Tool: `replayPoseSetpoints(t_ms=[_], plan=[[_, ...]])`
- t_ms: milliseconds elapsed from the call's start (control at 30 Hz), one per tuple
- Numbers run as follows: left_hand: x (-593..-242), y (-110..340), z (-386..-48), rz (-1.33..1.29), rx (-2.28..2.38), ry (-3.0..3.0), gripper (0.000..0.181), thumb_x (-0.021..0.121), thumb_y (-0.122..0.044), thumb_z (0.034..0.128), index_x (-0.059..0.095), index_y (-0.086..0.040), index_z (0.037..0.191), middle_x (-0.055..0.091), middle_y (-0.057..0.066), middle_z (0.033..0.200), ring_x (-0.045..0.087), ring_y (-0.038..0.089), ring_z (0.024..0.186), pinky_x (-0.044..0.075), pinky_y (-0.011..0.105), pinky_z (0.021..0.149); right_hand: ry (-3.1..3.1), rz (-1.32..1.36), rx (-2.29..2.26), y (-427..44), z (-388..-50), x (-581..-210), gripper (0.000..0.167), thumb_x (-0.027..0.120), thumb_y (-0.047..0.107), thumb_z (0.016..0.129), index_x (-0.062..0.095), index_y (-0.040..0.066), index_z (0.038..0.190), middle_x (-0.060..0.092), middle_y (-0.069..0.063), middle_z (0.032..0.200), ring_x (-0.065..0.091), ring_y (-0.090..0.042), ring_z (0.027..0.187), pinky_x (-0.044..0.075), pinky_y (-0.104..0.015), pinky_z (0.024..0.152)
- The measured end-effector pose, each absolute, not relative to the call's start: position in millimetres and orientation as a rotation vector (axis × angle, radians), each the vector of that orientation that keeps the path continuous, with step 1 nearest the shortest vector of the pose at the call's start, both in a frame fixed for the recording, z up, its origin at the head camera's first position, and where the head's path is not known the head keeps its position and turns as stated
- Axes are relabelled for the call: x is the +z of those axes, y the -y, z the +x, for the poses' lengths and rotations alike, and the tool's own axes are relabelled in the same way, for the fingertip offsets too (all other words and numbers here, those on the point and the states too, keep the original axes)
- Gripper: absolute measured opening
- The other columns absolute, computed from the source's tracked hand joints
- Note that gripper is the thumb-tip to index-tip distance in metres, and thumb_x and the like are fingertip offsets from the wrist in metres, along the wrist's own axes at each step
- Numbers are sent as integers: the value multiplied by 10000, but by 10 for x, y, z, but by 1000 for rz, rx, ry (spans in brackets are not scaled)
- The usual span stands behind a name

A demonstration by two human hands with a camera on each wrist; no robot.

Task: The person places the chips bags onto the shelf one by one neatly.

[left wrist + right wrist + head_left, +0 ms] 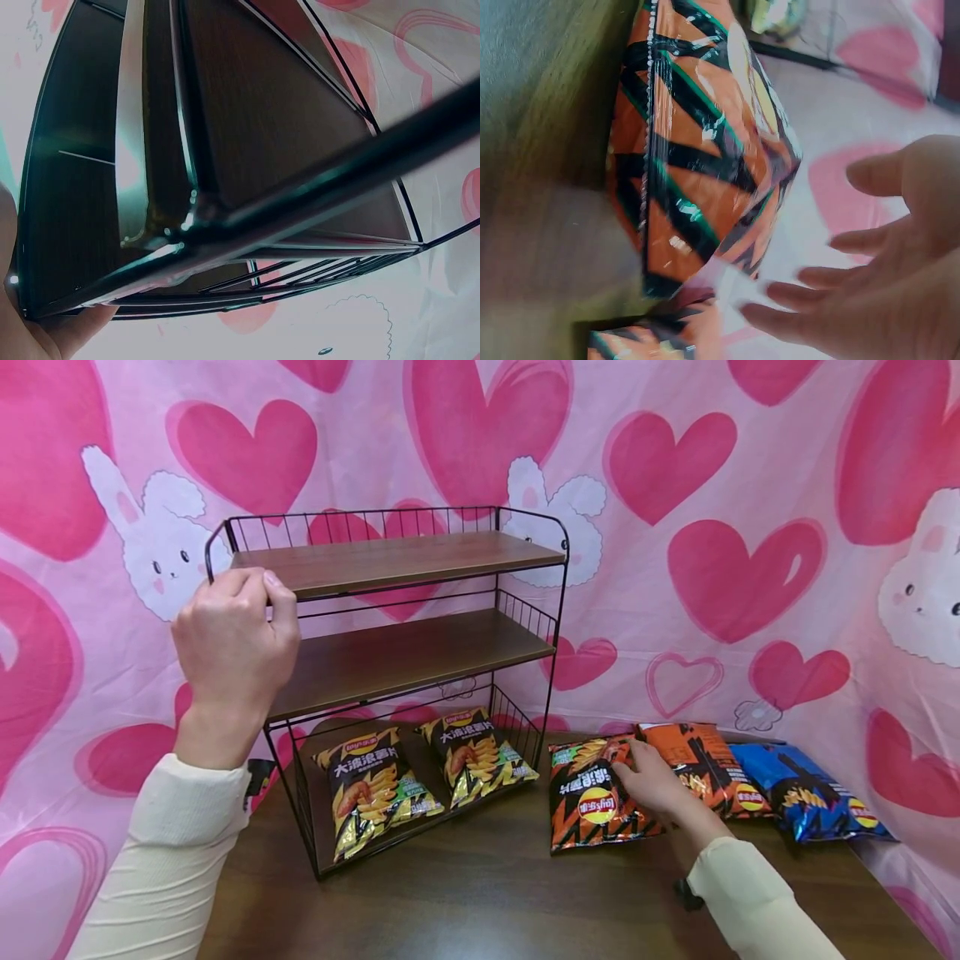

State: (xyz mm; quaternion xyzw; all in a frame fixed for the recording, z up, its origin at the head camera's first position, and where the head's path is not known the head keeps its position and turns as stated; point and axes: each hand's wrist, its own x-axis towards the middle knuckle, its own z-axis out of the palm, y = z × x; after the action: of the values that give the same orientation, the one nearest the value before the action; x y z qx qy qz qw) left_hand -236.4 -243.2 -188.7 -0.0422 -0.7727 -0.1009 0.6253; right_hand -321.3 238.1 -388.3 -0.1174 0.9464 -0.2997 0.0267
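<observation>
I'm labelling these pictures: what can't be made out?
- Head view: part of the leftmost glossy orange-black chip bag, behind the right grip.
- Head view: left front corner of the brown wooden top shelf, behind the left grip.
- Right wrist view: most of a glossy yellow-black bag, beyond the top edge.

Looks like a staged, shop-style display corner: I'm at a wood-look table (480, 902) with a wire-framed shelf rack (420, 652) and chip bags (597, 806), creased pink heart-and-bunny cloth (637, 577) hanging behind and along the right.
</observation>
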Motion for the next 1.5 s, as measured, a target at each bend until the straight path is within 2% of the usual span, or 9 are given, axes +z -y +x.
replayPoseSetpoints(t_ms=[100, 200, 367, 633, 933, 1233, 1500], plan=[[-1882, 2437, -2363, -98, -231, 1771, 529, 390, -291, 1045, 725, 103, 936, 703, 274, 898, 605, 534, 734, 461, 639, 605, -3139, -527, -721, -2220, -3246, -3929, 620, 467, 194, 1066, 244, -119, 1553, 190, -400, 1583, 240, -605, 1430, 269, -733, 1095], [-1879, 2437, -2364, -100, -230, 1769, 528, 390, -293, 1046, 720, 102, 924, 700, 272, 890, 598, 534, 725, 456, 638, 606, -3269, -640, -478, -2089, -3282, -4024, 577, 487, 209, 1056, 346, -81, 1535, 277, -355, 1584, 271, -558, 1452, 252, -732, 1109], [-1884, 2434, -2369, -110, -232, 1765, 525, 389, -293, 1047, 720, 96, 926, 696, 265, 885, 575, 528, 698, 455, 634, 608, -3257, -657, -255, -1986, -3311, -4170, 571, 471, 273, 1066, 393, -55, 1527, 311, -306, 1601, 250, -511, 1489, 192, -719, 1146], [-1887, 2435, -2368, -103, -230, 1767, 525, 389, -296, 1047, 722, 95, 939, 701, 263, 897, 569, 526, 692, 454, 636, 604, -3144, -555, -197, -2072, -3355, -4332, 642, 394, 376, 1092, 336, -72, 1548, 241, -310, 1629, 178, -505, 1515, 154, -709, 1163], [-1887, 2432, -2361, -100, -228, 1770, 525, 391, -293, 1048, 723, 99, 941, 699, 270, 893, 582, 523, 698, 462, 639, 596, -3023, -457, -289, -2195, -3344, -4412, 682, 331, 492, 1087, 283, 55, 1609, 128, -309, 1659, 113, -550, 1509, 92, -761, 1136], [-1902, 2440, -2365, -102, -234, 1769, 517, 398, -288, 1045, 731, 100, 967, 706, 270, 914, 598, 528, 723, 469, 645, 605, -2921, -389, -452, -2260, -3341, -4499, 807, 292, 626, 1051, 177, 83, 1637, -38, -285, 1677, -54, -538, 1520, -38, -808, 1085], [-1898, 2429, -2369, -101, -234, 1763, 517, 405, -286, 1042, 736, 104, 969, 705, 272, 904, 621, 529, 758, 479, 643, 621, -2873, -389, -498, -2295, -3351, -4492, 817, 284, 638, 1048, 124, 106, 1647, -84, -267, 1680, -83, -557, 1507, -41, -827, 1062]])
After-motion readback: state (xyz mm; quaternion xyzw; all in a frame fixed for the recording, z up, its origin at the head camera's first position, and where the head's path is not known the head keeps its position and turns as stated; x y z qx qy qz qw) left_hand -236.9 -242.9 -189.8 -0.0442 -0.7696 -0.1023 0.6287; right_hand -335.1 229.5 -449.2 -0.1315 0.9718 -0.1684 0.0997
